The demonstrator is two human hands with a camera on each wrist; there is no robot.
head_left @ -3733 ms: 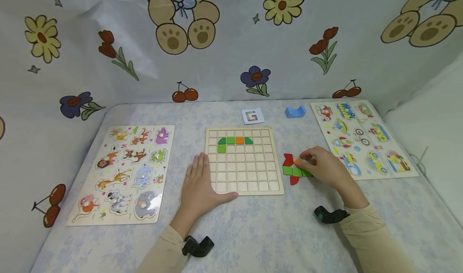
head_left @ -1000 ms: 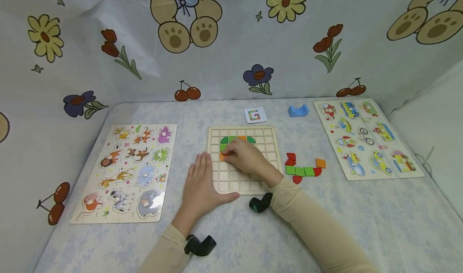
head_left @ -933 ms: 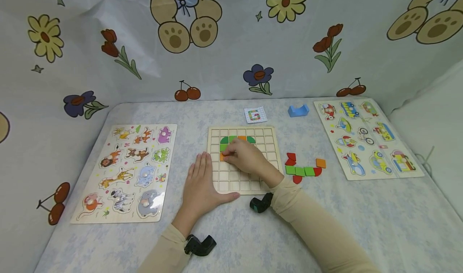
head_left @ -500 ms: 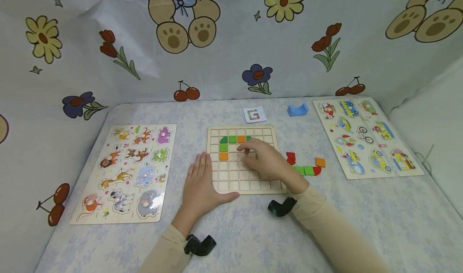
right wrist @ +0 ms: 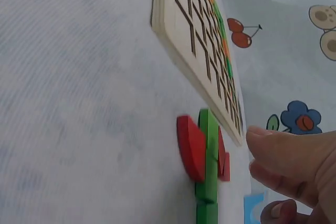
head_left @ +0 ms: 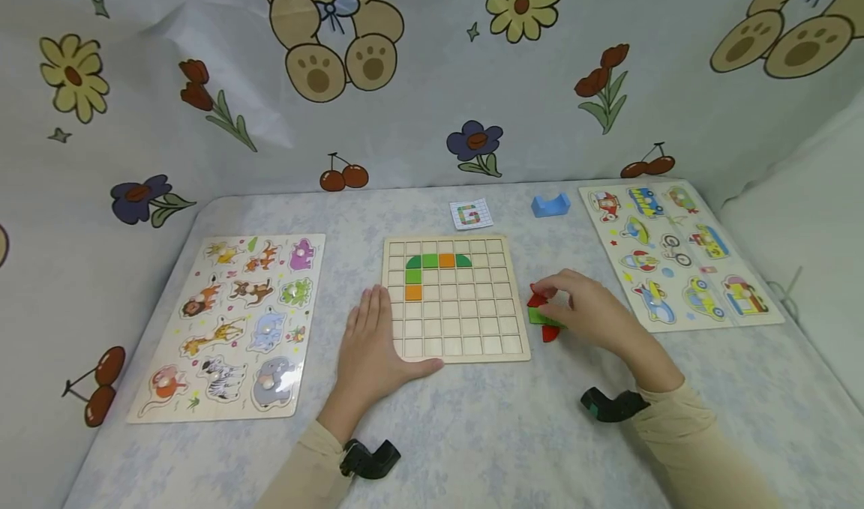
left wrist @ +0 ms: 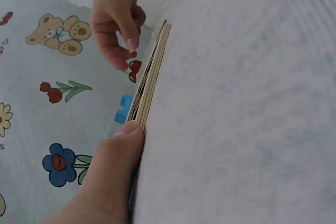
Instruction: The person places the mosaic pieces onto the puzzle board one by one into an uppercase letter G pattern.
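My left hand (head_left: 371, 344) lies flat along the left side of the wooden grid board (head_left: 466, 325), its thumb stretched along the near edge; in the left wrist view the thumb (left wrist: 118, 156) presses against the board's edge. On the board, green and orange tiles form a row, with a green square (head_left: 413, 276) and an orange square (head_left: 413, 292) beneath its left end. My right hand (head_left: 597, 314) hovers over the loose blocks to the right, thumb and fingers apart, holding nothing. Under it show a green block (right wrist: 209, 156) and a red rounded block (right wrist: 193, 148); other blocks are hidden behind the hand.
A small card (head_left: 471, 214) with a coloured G pattern lies behind the board, beside a blue curved block (head_left: 550, 205). An animal puzzle board (head_left: 229, 329) lies at left, a vehicle puzzle board (head_left: 682, 261) at right. A patterned cloth (head_left: 405, 142) hangs behind the table.
My right hand picked up an orange square from the loose blocks, set it below the green square on the board, let go and moved back right over the blocks. The left hand stayed put.
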